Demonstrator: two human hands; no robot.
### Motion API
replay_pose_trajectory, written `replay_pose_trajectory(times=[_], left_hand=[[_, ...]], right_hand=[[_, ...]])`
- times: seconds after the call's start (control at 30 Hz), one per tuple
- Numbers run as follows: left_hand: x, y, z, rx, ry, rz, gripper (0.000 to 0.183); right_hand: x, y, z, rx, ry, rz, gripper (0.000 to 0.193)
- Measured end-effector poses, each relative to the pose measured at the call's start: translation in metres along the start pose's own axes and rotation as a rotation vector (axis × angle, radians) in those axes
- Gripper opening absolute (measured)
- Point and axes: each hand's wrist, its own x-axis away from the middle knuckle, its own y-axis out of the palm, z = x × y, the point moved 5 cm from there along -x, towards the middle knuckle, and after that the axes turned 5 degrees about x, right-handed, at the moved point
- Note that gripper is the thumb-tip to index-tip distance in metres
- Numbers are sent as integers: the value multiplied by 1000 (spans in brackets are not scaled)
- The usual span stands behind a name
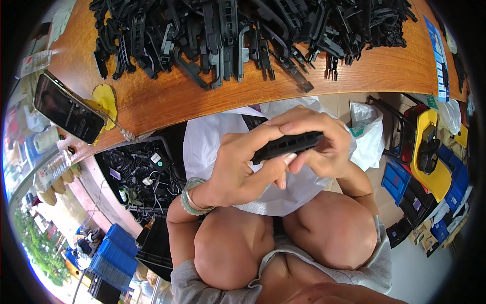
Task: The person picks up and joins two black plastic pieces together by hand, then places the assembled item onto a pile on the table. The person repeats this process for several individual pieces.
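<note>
Between both hands, above my lap, is a long black plastic part [288, 145] with a row of rectangular recesses along its side. My left hand [243, 162] grips one end, with the thumb along the lower edge and the fingers over the top. The other end is held by my right hand [324, 147], its fingers curled around it; part of the piece is hidden by the fingers. Below the hands lies a white woven plastic sack [202, 137], spread between my knees. A large heap of similar black plastic parts [228, 40] covers the far side of the wooden table [167, 104].
A phone [68, 109] leans on a yellow stand [105, 101] at the table's left. Under it is a black bin [142, 172] of cables and adapters. Blue crates [112, 258] stand lower left. A yellow chair [430, 167] and a white bag [367, 131] are at right.
</note>
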Motion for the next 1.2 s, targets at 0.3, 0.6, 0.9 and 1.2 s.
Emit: replay_pose_trajectory(times=[0.3,0.6,0.9,1.2], left_hand=[[6,2,-4,-12,131,114,25],[4,-1,-5,27,-69,35,23],[-19,-50,25,-885,276,266,17],[-56,-40,20,-1493,358,327,26]], right_hand=[[5,17,-2,-356,74,40,50],[7,13,-1,-257,36,59,38],[1,0,-8,330,88,-146,40],[-30,-23,2,1080,29,248,35]])
